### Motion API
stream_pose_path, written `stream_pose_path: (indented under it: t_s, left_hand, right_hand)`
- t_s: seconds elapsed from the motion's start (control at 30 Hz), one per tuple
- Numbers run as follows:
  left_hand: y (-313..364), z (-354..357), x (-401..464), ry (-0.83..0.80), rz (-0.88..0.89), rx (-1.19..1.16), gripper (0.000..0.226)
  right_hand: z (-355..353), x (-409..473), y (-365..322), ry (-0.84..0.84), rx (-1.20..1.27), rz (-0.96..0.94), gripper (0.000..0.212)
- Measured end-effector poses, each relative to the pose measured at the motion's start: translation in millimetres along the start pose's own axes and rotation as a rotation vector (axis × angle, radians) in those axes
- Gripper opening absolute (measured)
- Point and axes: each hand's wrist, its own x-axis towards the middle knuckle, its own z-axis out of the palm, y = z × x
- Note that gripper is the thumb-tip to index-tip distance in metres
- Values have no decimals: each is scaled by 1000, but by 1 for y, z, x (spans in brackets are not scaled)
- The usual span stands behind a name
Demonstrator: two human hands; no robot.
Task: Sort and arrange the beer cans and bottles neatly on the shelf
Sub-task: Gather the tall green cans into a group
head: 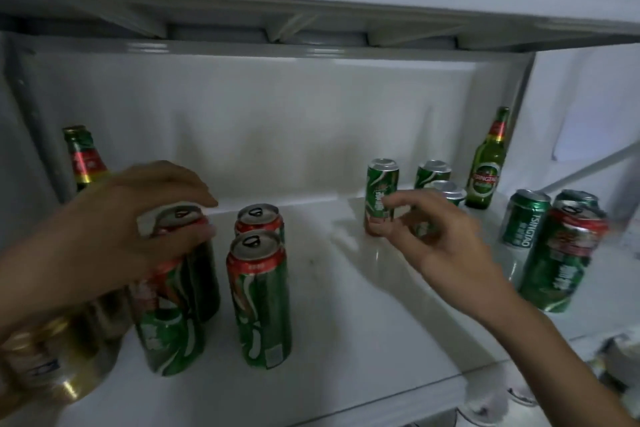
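On the white shelf (346, 340), my left hand (131, 222) grips from above the top of a tall green can with a red rim (169, 315), which stands at the front left. Two more tall cans of the same kind stand right of it, one in front (259, 302) and one behind (259, 218). My right hand (440, 243) reaches into the middle with its fingers apart, and the fingertips are at the lower side of a slim green can (381, 191). Green bottles stand at the back left (83, 159) and back right (488, 163).
Two short green cans (433, 172) sit behind my right hand. Three Tsingtao cans (524, 218) cluster at the right edge, the nearest one (554, 263) blurred. Blurred gold containers (52, 357) fill the front left corner. The upper shelf (311, 21) hangs close overhead.
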Motion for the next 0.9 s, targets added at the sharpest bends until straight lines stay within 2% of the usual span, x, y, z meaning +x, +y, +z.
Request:
stream_pose_path:
  t_s: [0.07,0.17,0.3,0.4,0.53,0.67,0.77,0.9]
  left_hand:
    - [24,3,23,45,8,23,21]
    - [71,19,63,24,23,-7,31]
    - [128,55,125,-76,-25,-52,35]
    - [152,89,175,-237,-107,-40,34]
    - [155,136,232,-419,-181,82,53]
    - [141,181,265,-504,-318,75,72]
    - [129,211,275,-506,-402,12,85]
    - [118,244,278,-429,-451,-82,81]
  right_hand:
    - [-33,7,22,104,-32,43,23]
    - [-74,14,51,161,-39,76,21]
    - [-100,29,87,40,-184,88,36]
    - [-94,36,101,-101,-191,102,55]
    - [-77,42,115,-178,-161,125,74]
    - [-70,49,128,-158,-74,167,73]
    - [-65,52,139,-186,-23,210,68]
    - [-63,51,150,-199,66,214,67]
